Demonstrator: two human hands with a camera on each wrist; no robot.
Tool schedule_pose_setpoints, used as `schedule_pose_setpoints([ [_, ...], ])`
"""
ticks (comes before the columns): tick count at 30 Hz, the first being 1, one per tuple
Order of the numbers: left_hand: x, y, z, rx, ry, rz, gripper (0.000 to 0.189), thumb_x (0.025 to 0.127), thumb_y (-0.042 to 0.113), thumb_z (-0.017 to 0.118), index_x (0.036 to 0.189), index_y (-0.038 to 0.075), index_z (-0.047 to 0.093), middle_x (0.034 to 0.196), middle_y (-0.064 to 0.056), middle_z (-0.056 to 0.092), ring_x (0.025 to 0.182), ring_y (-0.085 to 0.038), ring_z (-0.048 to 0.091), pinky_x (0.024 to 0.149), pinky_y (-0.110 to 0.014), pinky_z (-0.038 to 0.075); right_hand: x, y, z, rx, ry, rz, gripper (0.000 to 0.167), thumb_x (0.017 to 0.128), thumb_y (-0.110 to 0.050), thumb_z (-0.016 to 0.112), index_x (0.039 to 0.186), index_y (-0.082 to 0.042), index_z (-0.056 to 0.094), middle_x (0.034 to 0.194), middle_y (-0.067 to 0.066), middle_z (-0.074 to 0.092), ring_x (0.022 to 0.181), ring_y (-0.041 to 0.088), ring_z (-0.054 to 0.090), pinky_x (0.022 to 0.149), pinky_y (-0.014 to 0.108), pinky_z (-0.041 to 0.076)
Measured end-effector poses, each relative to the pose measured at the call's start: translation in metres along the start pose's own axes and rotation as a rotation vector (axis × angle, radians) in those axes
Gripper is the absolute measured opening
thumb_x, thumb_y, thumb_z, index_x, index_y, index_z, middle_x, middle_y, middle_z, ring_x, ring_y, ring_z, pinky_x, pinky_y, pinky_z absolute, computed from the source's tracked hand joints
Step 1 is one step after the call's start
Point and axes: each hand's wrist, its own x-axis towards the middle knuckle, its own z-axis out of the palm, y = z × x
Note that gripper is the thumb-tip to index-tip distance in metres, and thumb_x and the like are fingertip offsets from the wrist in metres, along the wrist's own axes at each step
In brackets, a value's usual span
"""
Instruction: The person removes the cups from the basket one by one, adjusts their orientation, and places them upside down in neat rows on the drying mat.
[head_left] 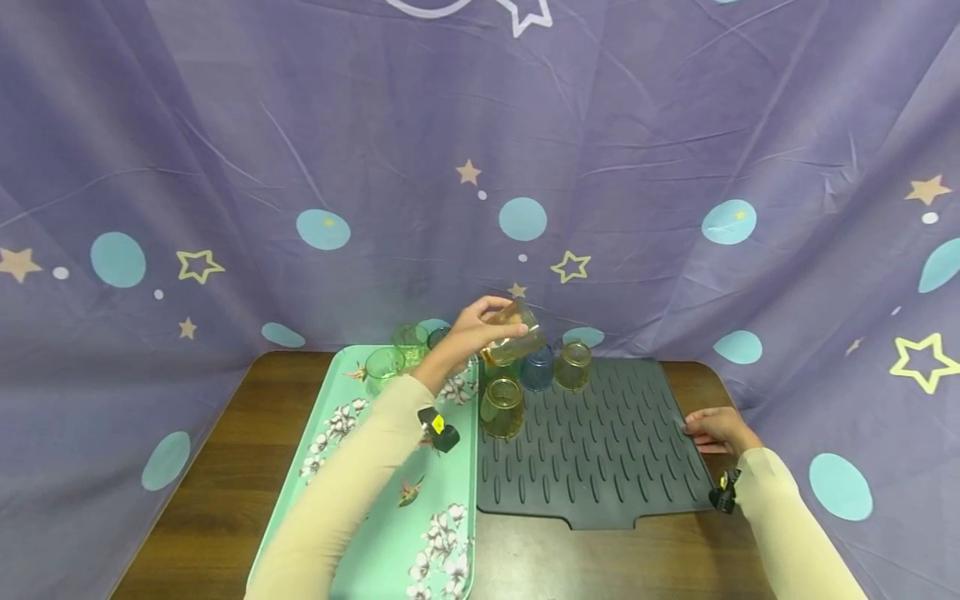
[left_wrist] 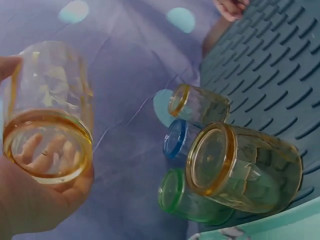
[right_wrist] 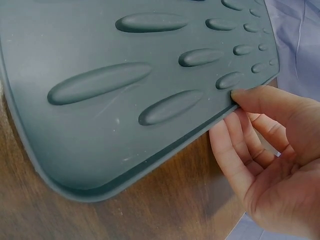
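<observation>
My left hand [head_left: 474, 331] grips an amber drinking glass [head_left: 516, 337], held tilted above the back left part of the dark drying mat [head_left: 600, 442]. In the left wrist view its thick base [left_wrist: 47, 145] faces the camera and fingers show through it. Beneath stand upside-down glasses on the mat: an amber glass [head_left: 502, 408] in front, with a green glass [left_wrist: 172, 192], a blue glass [head_left: 537, 368] and another amber glass [head_left: 573, 365] behind it. My right hand [head_left: 716, 429] pinches the mat's right edge, thumb [right_wrist: 255, 97] on top and fingers underneath.
Left of the mat lies a mint-green flowered tray [head_left: 375, 542]. Toward its back stand green glasses [head_left: 385, 365] and a blue glass [head_left: 438, 335], partly behind my left arm. Both sit on a wooden table [head_left: 210, 467], with a purple patterned curtain [head_left: 420, 167] close behind.
</observation>
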Motion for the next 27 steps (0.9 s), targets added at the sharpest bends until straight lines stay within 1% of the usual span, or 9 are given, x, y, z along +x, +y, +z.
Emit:
schedule_pose_setpoints([
  [2, 0.001, 0.004, 0.01, 0.084, -0.039, 0.027, 0.058, 0.081, 0.021, 0.087, 0.132, 0.015, 0.059, 0.142, -0.009, 0.059, 0.134, -0.03, 0.055, 0.11, -0.049, 0.046, -0.002, -0.002, 0.002, -0.016, 0.024, 0.009, 0.006, 0.09, -0.004, 0.068, 0.096, -0.003, 0.068, 0.074, -0.004, 0.065, 0.068, 0.011, 0.065, 0.068, 0.031, 0.062],
  [4, 0.001, 0.01, 0.019, 0.222, -0.069, 0.053, 0.061, 0.077, 0.025, 0.089, 0.13, 0.016, 0.06, 0.14, -0.006, 0.061, 0.131, -0.028, 0.057, 0.108, -0.046, 0.048, -0.003, -0.006, 0.003, -0.024, 0.042, 0.018, 0.006, 0.092, -0.003, 0.067, 0.098, -0.001, 0.068, 0.074, -0.003, 0.065, 0.068, 0.011, 0.065, 0.068, 0.031, 0.062],
  [6, 0.002, 0.014, 0.028, 0.4, -0.104, 0.083, 0.063, 0.075, 0.033, 0.09, 0.129, 0.018, 0.061, 0.137, -0.003, 0.063, 0.126, -0.026, 0.06, 0.105, -0.045, 0.05, -0.004, -0.007, 0.004, -0.034, 0.047, 0.016, 0.007, 0.093, -0.003, 0.066, 0.099, 0.001, 0.067, 0.074, -0.003, 0.066, 0.068, 0.012, 0.065, 0.068, 0.031, 0.062],
  [10, 0.003, 0.024, 0.046, 0.836, -0.145, 0.134, 0.065, 0.071, 0.048, 0.089, 0.126, 0.026, 0.061, 0.133, 0.005, 0.067, 0.115, -0.02, 0.065, 0.093, -0.042, 0.053, -0.005, -0.008, 0.004, -0.047, 0.056, 0.013, 0.01, 0.093, -0.003, 0.066, 0.101, 0.003, 0.066, 0.073, -0.003, 0.065, 0.068, 0.011, 0.065, 0.068, 0.031, 0.062],
  [14, 0.006, 0.029, 0.066, 1.148, -0.19, 0.194, 0.065, 0.07, 0.05, 0.09, 0.123, 0.027, 0.062, 0.124, 0.005, 0.071, 0.102, -0.019, 0.066, 0.082, -0.038, 0.055, -0.005, -0.009, 0.004, -0.044, 0.056, 0.016, 0.011, 0.093, -0.002, 0.066, 0.102, 0.004, 0.066, 0.073, -0.004, 0.066, 0.068, 0.012, 0.065, 0.068, 0.031, 0.062],
  [16, 0.008, 0.028, 0.076, 1.255, -0.223, 0.211, 0.066, 0.07, 0.05, 0.09, 0.124, 0.026, 0.062, 0.121, 0.005, 0.071, 0.099, -0.019, 0.064, 0.081, -0.038, 0.054, -0.004, -0.008, 0.003, -0.039, 0.055, 0.017, 0.01, 0.093, -0.002, 0.066, 0.101, 0.003, 0.066, 0.073, -0.004, 0.066, 0.068, 0.012, 0.065, 0.067, 0.031, 0.062],
  [20, 0.012, 0.021, 0.094, 1.43, -0.282, 0.196, 0.067, 0.069, 0.048, 0.09, 0.126, 0.027, 0.06, 0.119, 0.007, 0.071, 0.099, -0.021, 0.059, 0.084, -0.039, 0.054, -0.004, -0.008, 0.003, -0.029, 0.058, 0.022, 0.006, 0.092, -0.001, 0.066, 0.098, 0.001, 0.067, 0.072, -0.004, 0.065, 0.067, 0.011, 0.065, 0.067, 0.03, 0.061],
  [23, 0.016, 0.01, 0.107, 1.532, -0.307, 0.195, 0.071, 0.067, 0.047, 0.091, 0.129, 0.028, 0.061, 0.118, 0.007, 0.071, 0.103, -0.023, 0.058, 0.086, -0.041, 0.054, -0.003, -0.007, 0.003, -0.031, 0.065, 0.023, 0.005, 0.093, -0.001, 0.065, 0.097, 0.001, 0.068, 0.072, -0.003, 0.064, 0.067, 0.012, 0.064, 0.066, 0.03, 0.061],
  [27, 0.018, -0.004, 0.121, 1.613, -0.33, 0.193, 0.078, 0.064, 0.05, 0.093, 0.133, 0.028, 0.062, 0.131, 0.005, 0.067, 0.111, -0.025, 0.058, 0.091, -0.041, 0.053, -0.003, -0.005, 0.003, -0.035, 0.058, 0.021, 0.005, 0.094, -0.002, 0.064, 0.096, 0.0, 0.068, 0.072, -0.004, 0.064, 0.067, 0.012, 0.065, 0.066, 0.03, 0.061],
])
